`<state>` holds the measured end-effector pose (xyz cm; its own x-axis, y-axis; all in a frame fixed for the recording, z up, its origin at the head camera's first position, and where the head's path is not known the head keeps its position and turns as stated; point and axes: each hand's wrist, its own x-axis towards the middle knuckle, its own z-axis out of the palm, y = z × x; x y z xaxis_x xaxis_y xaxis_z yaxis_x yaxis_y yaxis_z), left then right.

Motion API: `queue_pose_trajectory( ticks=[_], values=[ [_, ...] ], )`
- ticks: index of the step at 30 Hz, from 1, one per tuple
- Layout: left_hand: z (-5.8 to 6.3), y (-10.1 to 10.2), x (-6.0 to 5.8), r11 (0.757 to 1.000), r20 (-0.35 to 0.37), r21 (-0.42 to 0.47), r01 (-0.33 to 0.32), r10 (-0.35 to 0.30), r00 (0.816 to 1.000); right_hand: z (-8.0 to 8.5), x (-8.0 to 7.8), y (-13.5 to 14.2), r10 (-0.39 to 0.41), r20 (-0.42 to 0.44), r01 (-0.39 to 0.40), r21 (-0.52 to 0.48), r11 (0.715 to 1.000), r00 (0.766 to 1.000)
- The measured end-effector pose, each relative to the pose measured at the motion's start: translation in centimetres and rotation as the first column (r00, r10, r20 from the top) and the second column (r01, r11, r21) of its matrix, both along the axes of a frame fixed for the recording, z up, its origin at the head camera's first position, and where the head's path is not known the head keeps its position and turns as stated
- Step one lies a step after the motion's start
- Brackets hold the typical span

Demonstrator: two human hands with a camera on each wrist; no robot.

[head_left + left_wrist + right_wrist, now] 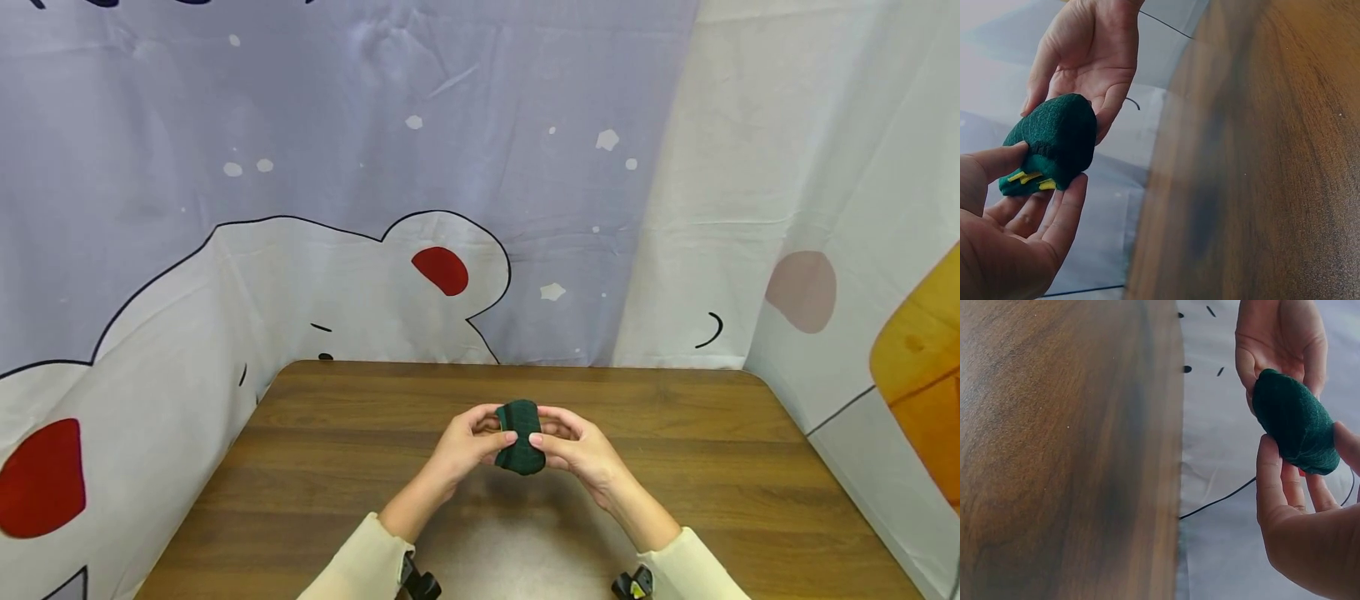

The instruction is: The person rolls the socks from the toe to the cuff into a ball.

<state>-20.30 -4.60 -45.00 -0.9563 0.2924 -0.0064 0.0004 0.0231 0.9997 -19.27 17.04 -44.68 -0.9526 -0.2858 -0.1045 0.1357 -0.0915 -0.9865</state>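
Observation:
Both hands hold a dark green bundle of soft knit cloth (521, 442), folded small like a balled-up sock, above the table. My left hand (468, 446) pinches its left end between thumb and fingers. At the opposite end my right hand (585, 454) grips it the same way, thumb on the near face. A black band and yellow marks show on the bundle (1054, 137) near the left fingers in the left wrist view. The right wrist view shows a plain, rounded green side of the bundle (1294, 422).
Beneath the hands lies a brown wood-grain table (337, 483) with rounded far corners. A printed cloth backdrop (570, 192) hangs behind it and along both sides. Dark wrist camera mounts (420, 579) sit at the cream sleeves (360, 562).

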Motion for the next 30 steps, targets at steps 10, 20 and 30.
queue_pose_trajectory(
  ticks=[10,20,30],
  values=[
    [-0.5,0.1,0.0,1.000,0.002,-0.020,-0.003,0.003,1.000,-0.6,-0.2,0.1,-0.013,0.014,0.012,0.004,1.000,1.000],
    [-1.1,0.1,-0.1,0.999,0.000,-0.036,-0.022,0.022,1.000,-1.2,-0.4,0.1,-0.011,0.016,0.011,0.008,1.000,1.000],
    [-1.7,0.2,-0.2,1.000,0.019,-0.010,-0.028,0.028,0.999,-1.9,-0.6,0.2,-0.012,0.024,0.011,0.031,0.999,1.000]
  ],
)
